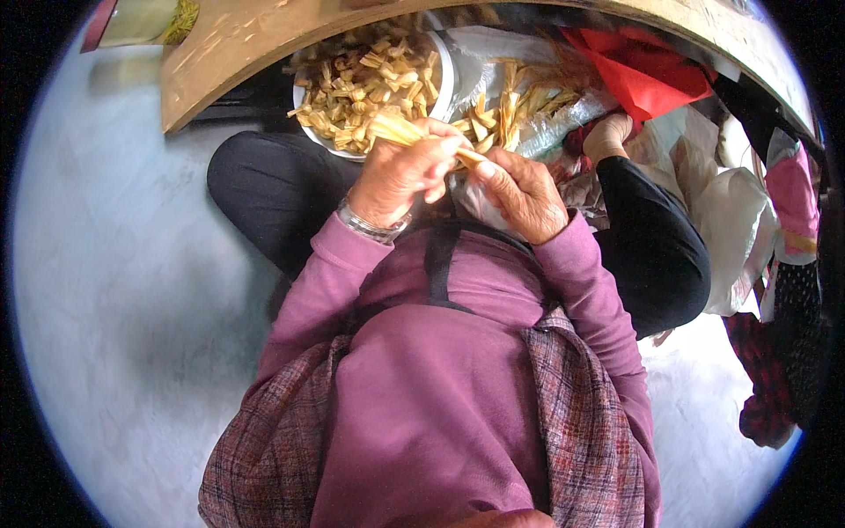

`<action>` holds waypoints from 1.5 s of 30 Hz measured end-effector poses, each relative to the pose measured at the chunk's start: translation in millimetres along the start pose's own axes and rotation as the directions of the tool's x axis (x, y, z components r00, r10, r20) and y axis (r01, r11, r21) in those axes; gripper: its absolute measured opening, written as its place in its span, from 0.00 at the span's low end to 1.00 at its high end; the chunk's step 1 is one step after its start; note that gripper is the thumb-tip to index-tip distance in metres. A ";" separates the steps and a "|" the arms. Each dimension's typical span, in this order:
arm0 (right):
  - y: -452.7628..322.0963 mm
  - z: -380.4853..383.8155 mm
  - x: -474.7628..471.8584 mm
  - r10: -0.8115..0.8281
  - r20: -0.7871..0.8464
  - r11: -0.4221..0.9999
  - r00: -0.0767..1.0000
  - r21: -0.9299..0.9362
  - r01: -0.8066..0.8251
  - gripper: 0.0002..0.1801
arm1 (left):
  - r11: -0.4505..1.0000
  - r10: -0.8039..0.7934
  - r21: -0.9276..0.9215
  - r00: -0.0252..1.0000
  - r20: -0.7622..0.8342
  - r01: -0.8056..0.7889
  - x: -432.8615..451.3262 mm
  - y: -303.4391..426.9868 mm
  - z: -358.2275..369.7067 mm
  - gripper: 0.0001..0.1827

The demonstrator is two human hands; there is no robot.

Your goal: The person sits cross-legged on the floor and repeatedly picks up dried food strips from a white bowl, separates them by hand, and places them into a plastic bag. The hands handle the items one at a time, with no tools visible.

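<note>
My left hand (pixel 412 165), with a metal wristwatch (pixel 373 223) at its wrist, grips a folded strip of pale yellow dried leaf (pixel 396 129). The strip's broad end sticks out to the left above the knuckles. Its narrower end reaches across to my right hand (pixel 525 191), where thumb and fingers pinch it. Just beyond my hands stands a white round tub (pixel 446 72), heaped with folded and knotted pieces of dried leaf (pixel 370 86). More loose dried strips (pixel 511 109) lie right of the tub, on white woven plastic sacking (pixel 561 129).
A wooden table edge (pixel 264 53) curves over the tub. At upper left is a jar-like container (pixel 138 23). Red sheet material (pixel 643 72) hangs at upper right, above a bare foot (pixel 607 135). Plastic bags (pixel 733 224) and dark red cloth (pixel 766 389) lie along the right side.
</note>
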State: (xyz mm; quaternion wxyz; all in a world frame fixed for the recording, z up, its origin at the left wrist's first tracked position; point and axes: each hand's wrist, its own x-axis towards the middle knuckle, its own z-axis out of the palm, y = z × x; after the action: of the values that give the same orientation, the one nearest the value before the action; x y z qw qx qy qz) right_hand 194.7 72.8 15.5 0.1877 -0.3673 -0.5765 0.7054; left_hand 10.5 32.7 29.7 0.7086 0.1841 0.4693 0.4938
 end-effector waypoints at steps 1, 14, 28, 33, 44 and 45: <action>-1.8 -2.3 2.7 -0.077 0.023 0.991 0.997 -0.106 0.079 0.18 | 0.994 0.010 -0.110 1.000 0.026 -0.007 -0.8 4.3 -4.8 0.09; -109.4 -29.2 64.8 -0.720 0.024 0.494 0.694 -0.684 0.536 0.11 | 0.830 0.537 0.199 0.843 -0.032 -0.521 8.9 111.5 0.8 0.09; -100.3 -40.8 148.3 -0.743 -0.018 0.175 0.669 -0.970 0.168 0.11 | 0.173 0.835 0.949 0.551 0.000 -0.263 102.0 168.3 -57.5 0.08; -92.5 -27.2 71.1 -0.701 -0.158 0.493 0.695 -0.811 0.313 0.15 | 0.519 0.680 0.770 0.725 -0.109 -0.372 23.2 147.9 -31.4 0.08; -51.4 -8.7 26.7 -0.515 -0.101 0.675 0.851 -0.660 0.331 0.13 | 0.731 0.450 0.681 0.729 -0.516 0.031 31.5 24.1 -133.3 0.20; -48.4 -6.3 24.5 -0.504 -0.094 0.677 0.858 -0.660 0.325 0.13 | 0.706 0.460 0.701 0.686 -0.564 0.103 33.8 22.3 -129.1 0.22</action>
State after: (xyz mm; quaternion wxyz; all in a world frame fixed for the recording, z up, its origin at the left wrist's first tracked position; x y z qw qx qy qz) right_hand 175.5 106.7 53.7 0.2884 -0.3582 -0.8137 0.3556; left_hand -108.1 46.1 -33.9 0.2965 0.2773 0.8276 0.3876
